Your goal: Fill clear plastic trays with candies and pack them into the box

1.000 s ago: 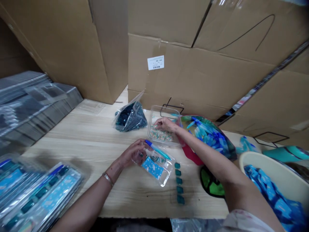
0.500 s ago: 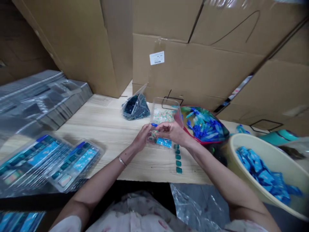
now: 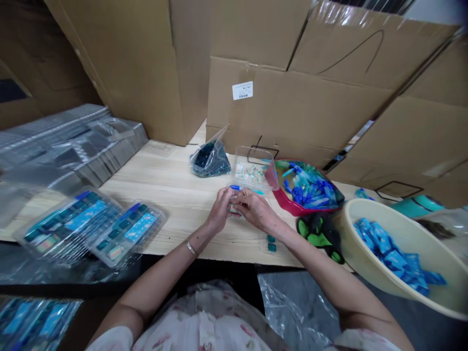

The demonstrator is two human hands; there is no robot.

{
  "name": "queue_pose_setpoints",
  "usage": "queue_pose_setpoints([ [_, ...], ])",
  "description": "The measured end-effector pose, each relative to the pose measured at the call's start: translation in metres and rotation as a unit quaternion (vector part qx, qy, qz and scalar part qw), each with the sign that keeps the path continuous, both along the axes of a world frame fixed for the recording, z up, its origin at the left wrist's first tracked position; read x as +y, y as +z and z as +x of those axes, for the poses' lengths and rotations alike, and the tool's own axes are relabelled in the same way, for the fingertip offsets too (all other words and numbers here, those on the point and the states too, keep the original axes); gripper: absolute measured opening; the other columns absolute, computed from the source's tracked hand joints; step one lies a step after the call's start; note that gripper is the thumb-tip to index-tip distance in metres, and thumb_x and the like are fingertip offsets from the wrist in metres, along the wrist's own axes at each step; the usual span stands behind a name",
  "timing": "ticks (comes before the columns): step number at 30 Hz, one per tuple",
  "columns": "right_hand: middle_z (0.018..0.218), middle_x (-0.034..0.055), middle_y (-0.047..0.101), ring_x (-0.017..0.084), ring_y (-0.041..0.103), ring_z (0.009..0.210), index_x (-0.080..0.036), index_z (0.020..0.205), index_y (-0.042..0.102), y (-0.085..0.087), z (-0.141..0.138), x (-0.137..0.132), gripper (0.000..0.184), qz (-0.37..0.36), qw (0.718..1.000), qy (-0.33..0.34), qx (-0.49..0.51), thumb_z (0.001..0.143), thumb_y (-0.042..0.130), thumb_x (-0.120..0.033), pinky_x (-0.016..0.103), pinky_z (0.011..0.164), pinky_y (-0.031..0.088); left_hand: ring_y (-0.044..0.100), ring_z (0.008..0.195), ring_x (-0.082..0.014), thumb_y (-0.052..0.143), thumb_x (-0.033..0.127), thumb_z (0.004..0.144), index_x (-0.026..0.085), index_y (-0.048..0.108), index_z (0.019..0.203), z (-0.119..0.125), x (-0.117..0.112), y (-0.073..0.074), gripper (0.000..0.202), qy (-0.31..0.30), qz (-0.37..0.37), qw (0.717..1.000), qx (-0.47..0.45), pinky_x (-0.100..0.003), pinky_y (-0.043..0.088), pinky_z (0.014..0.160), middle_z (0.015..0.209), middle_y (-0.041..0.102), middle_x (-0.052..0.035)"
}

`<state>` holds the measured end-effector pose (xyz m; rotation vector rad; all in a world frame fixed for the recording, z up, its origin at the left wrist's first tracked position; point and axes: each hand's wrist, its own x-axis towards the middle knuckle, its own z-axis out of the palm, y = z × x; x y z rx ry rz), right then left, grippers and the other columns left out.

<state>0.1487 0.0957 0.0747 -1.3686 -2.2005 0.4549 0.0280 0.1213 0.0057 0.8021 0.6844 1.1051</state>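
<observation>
My left hand (image 3: 219, 211) and my right hand (image 3: 255, 210) meet over a clear plastic blister tray (image 3: 234, 207) on the wooden table (image 3: 171, 200). Both hands grip the tray and cover most of it. A blue pen tip (image 3: 234, 187) pokes out above my left fingers. Small teal blocks (image 3: 271, 243) lie on the table just right of my right wrist. Behind the hands stands a clear box (image 3: 253, 174) of small pastel pieces.
Filled blister packs (image 3: 95, 229) are stacked at the left edge, with grey tray stacks (image 3: 66, 146) behind. A bag of dark pieces (image 3: 211, 160), a red bowl of blue pens (image 3: 305, 191), a cream basin of blue packets (image 3: 398, 256) and cardboard boxes (image 3: 292, 107) surround the table.
My right hand left the clear box and joined my left hand on the blister tray. The view pulled back and shifted, so the table looks farther away.
</observation>
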Motion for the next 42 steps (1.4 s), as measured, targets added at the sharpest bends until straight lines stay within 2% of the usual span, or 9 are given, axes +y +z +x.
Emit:
queue_pose_setpoints([
  [9,0.083,0.0064,0.063,0.015,0.057,0.080,-0.016,0.078,0.068,0.000,-0.004,0.000,0.016,0.051,0.994,0.078,-0.054,0.085,0.054,-0.012,0.025,0.071,0.041,0.061,0.073,-0.0150,0.058,0.042,0.081,0.020,0.054,0.104,-0.014,-0.007,-0.002,0.032,0.015,-0.027,1.000,-0.005,-0.022,0.051,0.049,0.098,0.062,-0.0047],
  [14,0.085,0.0099,0.064,0.020,0.057,0.082,-0.013,0.086,0.068,0.014,0.035,0.057,0.025,0.102,0.983,-0.133,-0.078,0.091,0.045,-0.024,0.030,0.075,0.040,0.063,0.077,-0.0155,0.060,0.039,0.080,0.018,0.058,0.100,-0.033,-0.012,0.005,0.029,0.029,-0.052,0.998,0.019,-0.020,0.049,0.048,0.100,0.065,-0.0069],
  [18,0.123,0.0151,0.053,0.027,0.046,0.115,-0.015,0.115,0.059,0.013,0.081,0.082,0.036,0.088,0.967,-0.193,-0.139,0.082,0.045,-0.009,0.039,0.091,0.038,0.063,0.082,-0.0158,0.059,0.036,0.082,0.017,0.061,0.099,-0.054,-0.019,0.007,0.026,0.050,-0.073,0.995,0.046,-0.018,0.048,0.048,0.106,0.066,-0.0081],
  [23,0.108,0.0158,0.059,0.027,0.054,0.103,-0.013,0.110,0.058,-0.014,0.105,-0.005,0.031,0.062,0.973,-0.172,-0.140,0.088,0.050,-0.033,0.041,0.087,0.043,0.064,0.081,-0.0152,0.056,0.034,0.084,0.019,0.064,0.096,-0.085,-0.028,0.001,0.021,0.119,-0.114,0.984,0.062,-0.020,0.051,0.050,0.104,0.067,-0.0050],
  [26,0.128,0.0238,0.049,0.035,0.046,0.119,-0.009,0.128,0.048,-0.051,0.102,-0.079,0.074,0.003,0.969,-0.157,-0.189,0.068,0.072,-0.047,0.048,0.093,0.042,0.065,0.078,-0.0139,0.053,0.029,0.086,0.019,0.065,0.093,-0.095,-0.033,0.000,0.017,0.147,-0.126,0.979,0.056,-0.018,0.050,0.046,0.101,0.068,-0.0038],
  [28,0.140,0.0261,0.036,0.040,0.033,0.130,-0.010,0.138,0.037,-0.076,0.097,-0.117,0.097,-0.034,0.955,-0.183,-0.231,0.058,0.080,-0.046,0.053,0.094,0.041,0.064,0.075,-0.0129,0.052,0.028,0.087,0.018,0.065,0.093,-0.096,-0.036,0.001,0.017,0.144,-0.136,0.979,0.057,-0.018,0.050,0.045,0.100,0.068,-0.0039],
  [31,0.139,0.0214,0.042,0.033,0.037,0.130,-0.012,0.141,0.036,-0.100,0.086,-0.151,0.075,-0.031,0.942,-0.190,-0.273,0.075,0.070,-0.026,0.048,0.099,0.040,0.064,0.072,-0.0118,0.053,0.027,0.086,0.017,0.064,0.094,-0.091,-0.041,0.000,0.018,0.125,-0.144,0.980,0.058,-0.016,0.048,0.043,0.102,0.067,-0.0048],
  [38,0.121,0.0134,0.062,0.024,0.056,0.113,-0.014,0.136,0.045,-0.110,0.089,-0.187,0.054,0.111,0.944,-0.167,-0.263,0.085,0.037,-0.001,0.038,0.094,0.048,0.064,0.076,-0.0135,0.058,0.031,0.083,0.017,0.062,0.099,-0.078,-0.055,-0.014,0.022,0.088,-0.117,0.989,0.032,-0.016,0.048,0.043,0.102,0.067,-0.0068],
  [42,0.111,0.0095,0.068,0.022,0.066,0.098,-0.020,0.130,0.053,-0.087,0.104,-0.190,0.043,0.190,0.927,-0.303,-0.111,0.088,0.046,-0.015,0.035,0.088,0.051,0.064,0.078,-0.0152,0.059,0.031,0.083,0.017,0.059,0.098,-0.080,-0.061,-0.020,0.021,0.065,-0.084,0.994,-0.005,-0.020,0.052,0.046,0.104,0.066,-0.0072],
])
